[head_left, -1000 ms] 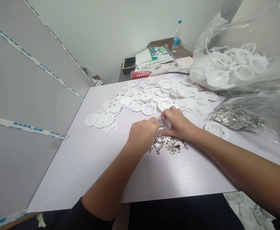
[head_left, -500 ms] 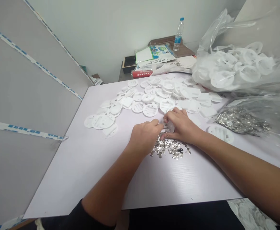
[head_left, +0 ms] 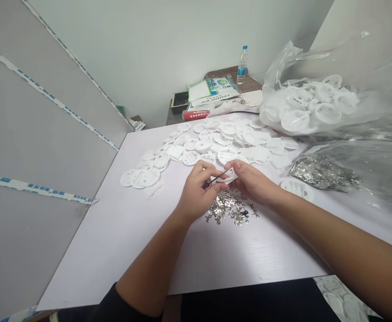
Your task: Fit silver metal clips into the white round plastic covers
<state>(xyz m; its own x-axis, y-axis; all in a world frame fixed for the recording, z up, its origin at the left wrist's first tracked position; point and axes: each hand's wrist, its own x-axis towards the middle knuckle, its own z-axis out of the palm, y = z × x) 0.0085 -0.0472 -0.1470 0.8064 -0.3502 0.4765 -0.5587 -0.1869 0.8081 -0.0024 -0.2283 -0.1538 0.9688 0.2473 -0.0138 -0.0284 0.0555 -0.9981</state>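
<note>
My left hand [head_left: 199, 190] is closed around a thin dark tool [head_left: 216, 178], whose shaft points up and right toward my other hand. Between the fingers of my right hand [head_left: 252, 181] is a round white plastic disc [head_left: 229, 176], tilted, with the tool's shaft across it. My left fingertips meet the disc's near edge. Small silvery metal pieces [head_left: 227, 208] lie in a loose pile on the white table just below both hands. Many white plastic discs [head_left: 204, 146] are heaped beyond the hands.
At the right are a clear bag of white parts [head_left: 311, 105] and a bag of metal pieces [head_left: 323, 172]. Behind the table [head_left: 122, 250] stand a water bottle [head_left: 242, 67], packets [head_left: 212, 89] and a black box [head_left: 179, 102]. A grey partition [head_left: 41, 134] borders the left.
My left hand has turned, so the dark tool now shows. The disc in my right hand has tilted flatter, and my right fingers have moved around it. The camera view has shifted slightly.
</note>
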